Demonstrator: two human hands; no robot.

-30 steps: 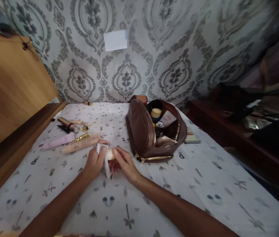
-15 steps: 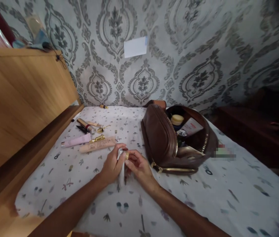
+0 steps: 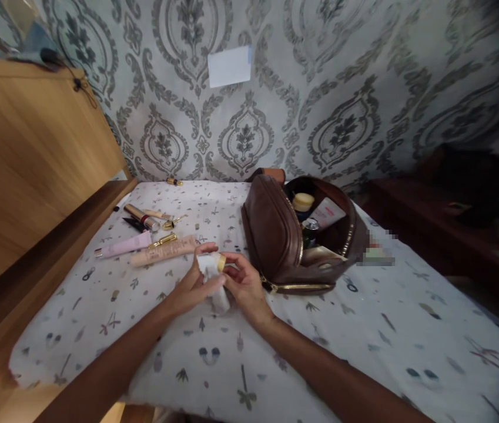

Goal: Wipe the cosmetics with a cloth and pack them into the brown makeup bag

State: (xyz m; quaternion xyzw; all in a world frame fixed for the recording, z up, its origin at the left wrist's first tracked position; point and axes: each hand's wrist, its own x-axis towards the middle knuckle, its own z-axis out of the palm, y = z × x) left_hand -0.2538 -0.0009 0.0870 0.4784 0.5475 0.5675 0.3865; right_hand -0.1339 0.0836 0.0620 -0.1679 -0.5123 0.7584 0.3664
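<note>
Low over the patterned sheet, my left hand (image 3: pixel 188 288) is closed on a thin white wipe or tissue (image 3: pixel 218 301), which hangs down between my hands. A small pale-yellow item (image 3: pixel 221 262), perhaps a cap or little jar, is pinched in the fingers of my right hand (image 3: pixel 248 289), against the wipe. Its exact kind is too small to tell. Left of my hands lie a peach tube (image 3: pixel 163 251), a lilac tube (image 3: pixel 123 244) and a gold tube (image 3: pixel 163 240). Just right of my right hand stands an unzipped brown leather bag (image 3: pixel 269 220).
Inside the bag are a yellow-lidded jar (image 3: pixel 302 201) and a white tube (image 3: pixel 328 212). More cosmetics, including a gold-and-clear tube (image 3: pixel 141 216), lie at the back left. A wooden panel (image 3: pixel 33 123) borders the left, a patterned wall (image 3: pixel 244 135) the back.
The view has shifted slightly, so everything sits further left and higher. My left fingers have straightened along the wipe, and more of the wipe now shows around the yellow item.
</note>
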